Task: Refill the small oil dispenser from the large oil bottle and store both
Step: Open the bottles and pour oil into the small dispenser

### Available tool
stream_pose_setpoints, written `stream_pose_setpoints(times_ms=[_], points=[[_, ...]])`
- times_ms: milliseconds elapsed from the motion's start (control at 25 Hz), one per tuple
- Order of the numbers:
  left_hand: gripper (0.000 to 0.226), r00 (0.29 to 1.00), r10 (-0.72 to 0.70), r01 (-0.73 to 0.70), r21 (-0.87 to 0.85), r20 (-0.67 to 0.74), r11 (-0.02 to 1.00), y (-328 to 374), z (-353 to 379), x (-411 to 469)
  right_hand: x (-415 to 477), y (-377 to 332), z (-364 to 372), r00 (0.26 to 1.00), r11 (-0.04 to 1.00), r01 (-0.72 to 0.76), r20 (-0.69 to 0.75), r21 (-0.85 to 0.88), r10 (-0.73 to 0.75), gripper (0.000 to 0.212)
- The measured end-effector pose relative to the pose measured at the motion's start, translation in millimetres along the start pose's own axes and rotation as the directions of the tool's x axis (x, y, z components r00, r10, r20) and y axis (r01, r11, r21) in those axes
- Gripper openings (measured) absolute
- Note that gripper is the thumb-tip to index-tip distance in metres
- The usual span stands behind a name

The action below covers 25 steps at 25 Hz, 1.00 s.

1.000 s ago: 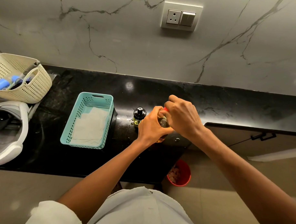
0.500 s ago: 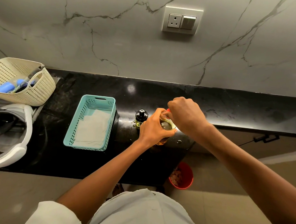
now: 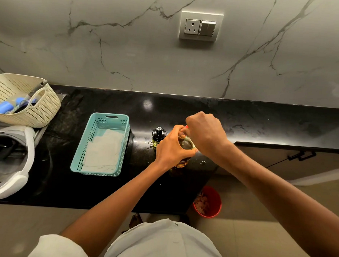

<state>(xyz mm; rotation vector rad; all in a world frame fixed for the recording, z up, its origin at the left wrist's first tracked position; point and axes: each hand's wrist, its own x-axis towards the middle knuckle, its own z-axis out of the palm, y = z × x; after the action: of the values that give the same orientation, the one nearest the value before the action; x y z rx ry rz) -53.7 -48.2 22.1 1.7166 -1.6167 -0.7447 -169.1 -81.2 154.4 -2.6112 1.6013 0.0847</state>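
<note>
The large oil bottle (image 3: 185, 148), clear with amber oil, stands upright on the black counter (image 3: 184, 113) near its front edge. My left hand (image 3: 172, 145) is wrapped around the bottle's shoulder. My right hand (image 3: 206, 133) is closed over its top, and a sliver of the red cap (image 3: 186, 126) shows beside the fingers. The small oil dispenser (image 3: 158, 136), with a black pump top and yellowish oil, stands just left of the bottle, close to my left hand.
A teal slotted basket (image 3: 91, 137) lined with a cloth sits left of the dispenser. A cream basket (image 3: 38, 112) with utensils is at far left, above a white and grey appliance (image 3: 13, 161). A red bucket (image 3: 212, 204) stands on the floor below the counter edge.
My right hand has lifted slightly and turned over the bottle's top, with more of the neck showing. My left hand keeps its grip and the dispenser has not moved.
</note>
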Motion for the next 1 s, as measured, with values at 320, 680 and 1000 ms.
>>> stream_pose_setpoints(times_ms=[320, 680, 1000], points=[[0.073, 1.0, -0.001, 0.001, -0.01, -0.006, 1.0, -2.6, 1.6, -1.1, 3.4, 2.5, -4.8, 0.998, 0.998, 0.057, 0.014, 0.035, -0.057, 0.042], [0.076, 1.0, 0.009, -0.008, 0.012, -0.017, 1.0, -2.1, 1.8, -0.4, 5.8, 0.3, -7.0, 0.993, 0.994, 0.113, 0.018, -0.005, -0.113, 0.021], [0.08, 1.0, -0.005, 0.006, 0.02, -0.025, 1.0, -6.4, 4.8, 1.0, -20.1, 25.1, 25.6, 0.904, 0.945, 0.116, -0.427, 0.306, 0.027, 0.029]])
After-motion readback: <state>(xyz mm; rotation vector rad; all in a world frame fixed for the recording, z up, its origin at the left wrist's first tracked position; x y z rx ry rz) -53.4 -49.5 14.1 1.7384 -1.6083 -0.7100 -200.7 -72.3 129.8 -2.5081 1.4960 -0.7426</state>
